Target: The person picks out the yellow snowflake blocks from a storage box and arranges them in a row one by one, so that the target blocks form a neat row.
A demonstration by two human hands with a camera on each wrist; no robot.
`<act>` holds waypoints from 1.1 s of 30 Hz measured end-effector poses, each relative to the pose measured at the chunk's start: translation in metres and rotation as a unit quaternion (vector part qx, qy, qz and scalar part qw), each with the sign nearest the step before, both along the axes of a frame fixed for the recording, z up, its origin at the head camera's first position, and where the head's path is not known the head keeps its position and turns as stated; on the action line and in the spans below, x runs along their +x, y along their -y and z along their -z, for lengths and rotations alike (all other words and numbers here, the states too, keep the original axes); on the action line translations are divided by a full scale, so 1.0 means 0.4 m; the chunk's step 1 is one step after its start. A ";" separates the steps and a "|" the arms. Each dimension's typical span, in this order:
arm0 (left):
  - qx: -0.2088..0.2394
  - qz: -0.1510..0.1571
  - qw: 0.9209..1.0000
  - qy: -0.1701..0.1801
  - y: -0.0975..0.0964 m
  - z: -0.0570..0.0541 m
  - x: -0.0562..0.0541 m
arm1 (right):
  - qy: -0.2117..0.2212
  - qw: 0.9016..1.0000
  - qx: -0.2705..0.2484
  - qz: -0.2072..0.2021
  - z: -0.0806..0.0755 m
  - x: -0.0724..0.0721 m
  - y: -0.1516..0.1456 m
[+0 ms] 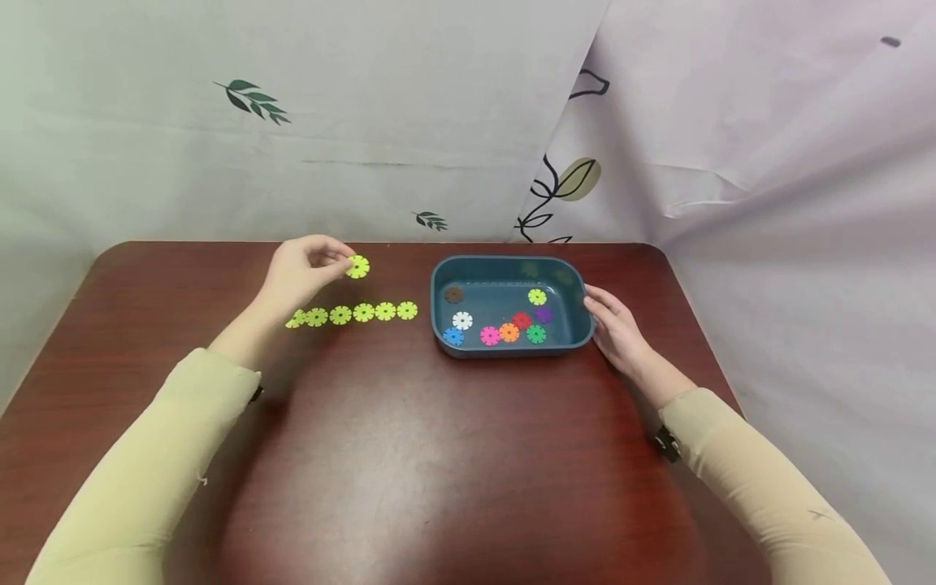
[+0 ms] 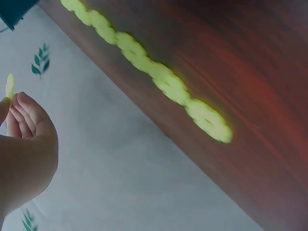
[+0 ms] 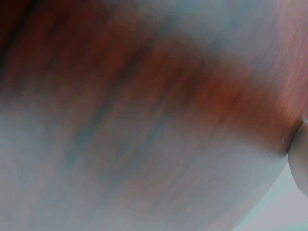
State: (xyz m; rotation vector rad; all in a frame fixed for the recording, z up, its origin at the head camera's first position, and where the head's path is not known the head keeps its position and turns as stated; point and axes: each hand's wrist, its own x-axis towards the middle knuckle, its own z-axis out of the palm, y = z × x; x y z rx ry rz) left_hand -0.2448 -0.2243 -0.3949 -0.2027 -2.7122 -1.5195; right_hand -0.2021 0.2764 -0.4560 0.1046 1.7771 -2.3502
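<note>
My left hand point(image 1: 310, 262) pinches a yellow-green notched plastic disc point(image 1: 357, 266) between thumb and fingertips, raised over the back of the table. The left wrist view shows that disc point(image 2: 10, 85) edge-on. Below it, a row of several matching yellow-green discs point(image 1: 364, 312) runs sideways on the table; my left forearm overlaps its left end. My right hand point(image 1: 617, 329) touches the right wall of a dark blue rectangular basin point(image 1: 512, 352), fingers fairly straight. In the basin lie several loose notched discs, among them a yellow-green disc point(image 1: 537, 297) and a white disc point(image 1: 462, 321).
The reddish-brown wooden table point(image 1: 409, 455) ends at a pale curtain point(image 1: 366, 122) with leaf prints behind it. More of that cloth hangs along the right side. The basin stands right of the disc row, near the table's back edge.
</note>
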 end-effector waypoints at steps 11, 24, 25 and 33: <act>-0.016 -0.041 0.999 -0.004 0.132 0.043 0.028 | 0.008 1.000 0.009 0.003 -0.006 -0.002 -0.009; -0.039 -0.082 0.996 0.014 0.255 0.106 0.094 | 0.002 1.000 0.008 0.003 0.000 -0.002 -0.005; -0.042 -0.083 0.996 0.012 0.263 0.106 0.099 | 0.001 1.000 0.008 0.003 0.000 -0.002 -0.004; -0.082 -0.084 0.993 0.030 0.324 0.118 0.128 | 0.003 1.000 0.002 0.001 -0.001 -0.004 0.001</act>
